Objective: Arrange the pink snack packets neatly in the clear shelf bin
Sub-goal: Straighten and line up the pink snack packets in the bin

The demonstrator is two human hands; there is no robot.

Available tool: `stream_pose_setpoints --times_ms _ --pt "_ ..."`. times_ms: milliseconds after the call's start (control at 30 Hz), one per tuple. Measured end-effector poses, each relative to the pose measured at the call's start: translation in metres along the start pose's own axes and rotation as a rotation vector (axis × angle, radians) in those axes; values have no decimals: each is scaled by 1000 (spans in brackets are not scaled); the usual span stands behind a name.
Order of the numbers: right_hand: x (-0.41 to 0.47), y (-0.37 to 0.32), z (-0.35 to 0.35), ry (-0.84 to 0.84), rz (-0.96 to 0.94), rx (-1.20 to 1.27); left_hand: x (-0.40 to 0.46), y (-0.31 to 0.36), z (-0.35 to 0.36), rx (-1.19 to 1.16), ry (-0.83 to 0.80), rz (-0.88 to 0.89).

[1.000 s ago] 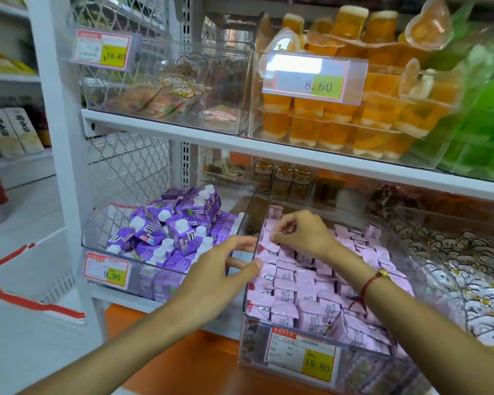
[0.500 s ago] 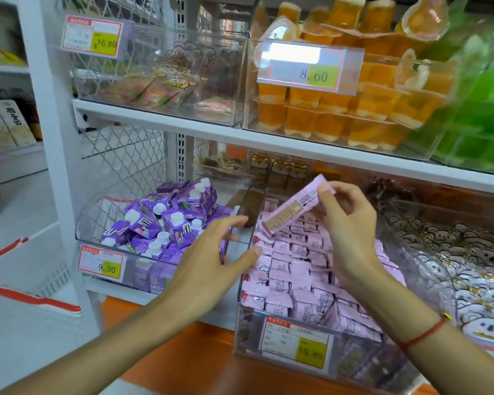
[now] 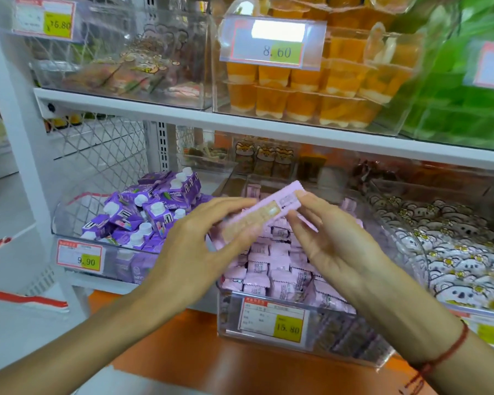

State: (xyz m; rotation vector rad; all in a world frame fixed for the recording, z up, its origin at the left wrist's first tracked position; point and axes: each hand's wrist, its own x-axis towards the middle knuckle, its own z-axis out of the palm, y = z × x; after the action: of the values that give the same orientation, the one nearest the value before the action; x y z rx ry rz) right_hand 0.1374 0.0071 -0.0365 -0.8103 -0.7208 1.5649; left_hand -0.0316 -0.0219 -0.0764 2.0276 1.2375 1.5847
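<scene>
A clear shelf bin [image 3: 320, 349] on the lower shelf holds several pink snack packets [image 3: 271, 269] lying in rough rows. Above the bin I hold one long pink packet [image 3: 265, 210] tilted, its right end higher. My right hand [image 3: 331, 238] pinches the packet's upper right end between thumb and fingers. My left hand [image 3: 200, 246] holds the lower left end, fingers stretched along it. A price tag reading 15.80 [image 3: 271, 320] is fixed to the bin's front.
Left of the bin stands a bin of purple cartons [image 3: 143, 218] tagged 9.90. To the right lies a bin of white cartoon packets [image 3: 451, 252]. The upper shelf [image 3: 240, 121] carries orange jelly cups [image 3: 305, 86] and green packs [image 3: 468, 89]. An orange ledge [image 3: 211, 360] runs below.
My right hand lifted one pink packet out of the bin and raised it. My left hand came over from beside the bin and took the packet's lower end.
</scene>
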Motion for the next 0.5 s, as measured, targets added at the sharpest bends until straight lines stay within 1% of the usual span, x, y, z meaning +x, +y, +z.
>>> stream_pose_setpoints --times_ms 67,100,133,167,200,267,333,400,500 --pt "0 0 1 21 33 46 -2 3 3 43 -31 36" --pt "1 -1 0 20 38 33 -2 5 3 61 -38 52" --pt "2 -2 -2 1 40 -7 -2 6 3 46 -36 30" --pt "4 -3 -3 -40 38 -70 0 8 2 -37 -23 -48" --pt "5 -4 -5 -93 27 -155 4 13 1 -206 1 -183" --pt "6 -5 -6 -197 -28 -358 10 16 0 -532 35 -523" --pt "7 -2 -7 -300 -89 -488 14 18 -1 -675 8 -737" --pt "7 3 -6 -342 -150 -506 15 17 -3 -717 -41 -834" --pt "8 9 -5 -281 -199 -475 18 12 -5 -732 -76 -861"
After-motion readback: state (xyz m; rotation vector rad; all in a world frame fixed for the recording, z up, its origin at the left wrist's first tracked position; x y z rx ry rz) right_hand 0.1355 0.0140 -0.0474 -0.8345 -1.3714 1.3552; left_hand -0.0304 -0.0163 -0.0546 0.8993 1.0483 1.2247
